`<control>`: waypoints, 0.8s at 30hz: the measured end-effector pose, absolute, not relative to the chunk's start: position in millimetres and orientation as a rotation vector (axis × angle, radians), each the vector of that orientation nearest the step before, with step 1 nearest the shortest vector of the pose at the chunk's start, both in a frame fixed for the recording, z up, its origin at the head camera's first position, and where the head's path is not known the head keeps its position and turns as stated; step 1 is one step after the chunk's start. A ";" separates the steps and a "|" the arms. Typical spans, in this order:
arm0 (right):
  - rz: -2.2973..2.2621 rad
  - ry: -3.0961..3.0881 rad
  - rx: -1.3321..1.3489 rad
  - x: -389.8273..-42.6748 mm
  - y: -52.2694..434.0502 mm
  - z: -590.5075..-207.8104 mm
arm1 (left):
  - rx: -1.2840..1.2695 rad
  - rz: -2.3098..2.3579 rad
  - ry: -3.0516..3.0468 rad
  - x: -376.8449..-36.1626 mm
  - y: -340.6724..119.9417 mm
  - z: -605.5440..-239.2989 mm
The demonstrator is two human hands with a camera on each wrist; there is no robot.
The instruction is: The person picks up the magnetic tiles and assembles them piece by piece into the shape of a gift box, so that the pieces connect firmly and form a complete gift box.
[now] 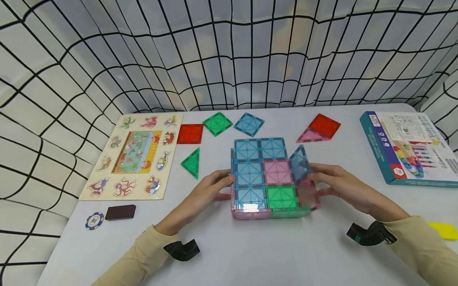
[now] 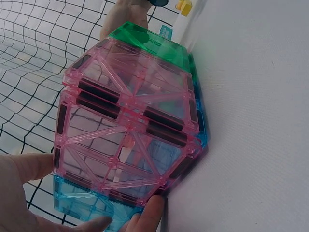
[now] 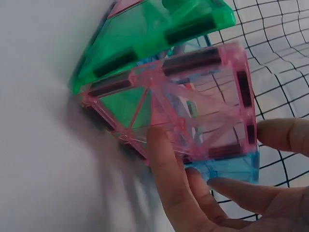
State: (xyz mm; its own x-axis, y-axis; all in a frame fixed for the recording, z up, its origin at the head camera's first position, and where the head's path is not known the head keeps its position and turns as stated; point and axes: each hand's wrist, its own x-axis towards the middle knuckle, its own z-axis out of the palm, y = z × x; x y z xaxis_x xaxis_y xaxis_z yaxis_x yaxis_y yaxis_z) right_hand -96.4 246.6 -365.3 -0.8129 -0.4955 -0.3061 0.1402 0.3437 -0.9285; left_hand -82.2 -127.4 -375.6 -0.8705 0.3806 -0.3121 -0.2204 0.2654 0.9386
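Here the translucent pink, blue and green magnetic-tile box (image 1: 266, 178) sits mid-desk (image 1: 250, 254), left hand (image 1: 205, 194) pressing its left wall with straight fingers, right hand (image 1: 340, 184) gripping its pink right panel.

Right hand (image 3: 203, 193) grips a pink tile (image 3: 198, 106) of the magnetic tile block, green tile (image 3: 149, 34) above it, on the white surface (image 3: 38, 145).
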 end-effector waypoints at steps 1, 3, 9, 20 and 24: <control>-1.486 2.072 -0.322 -95.5 243.6 -363.2 | 0.145 1.644 2.059 -82.2 -127.3 -375.4; -1.460 2.092 -0.346 -94.0 238.8 -359.6 | 0.150 1.643 2.061 -82.1 -127.2 -374.9; -1.401 2.146 -0.358 -93.9 234.2 -356.7 | 0.161 1.647 2.062 -82.6 -126.9 -373.9; -1.427 2.174 -0.358 -110.8 243.7 -358.9 | 0.157 1.612 2.091 -85.3 -127.9 -373.0; -1.475 2.202 -0.331 -131.6 243.8 -359.6 | 0.120 1.578 2.196 -96.9 -126.1 -371.1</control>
State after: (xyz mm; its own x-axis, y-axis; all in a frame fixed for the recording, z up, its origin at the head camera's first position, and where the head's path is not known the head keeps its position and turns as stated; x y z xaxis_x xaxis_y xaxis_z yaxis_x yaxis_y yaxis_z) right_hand -131.6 243.8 -359.6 -0.8624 -0.4434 -0.2444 0.0574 0.3940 -0.9173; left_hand -96.9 -126.1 -371.1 -0.9033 0.3138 -0.2924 -0.1771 0.3479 0.9207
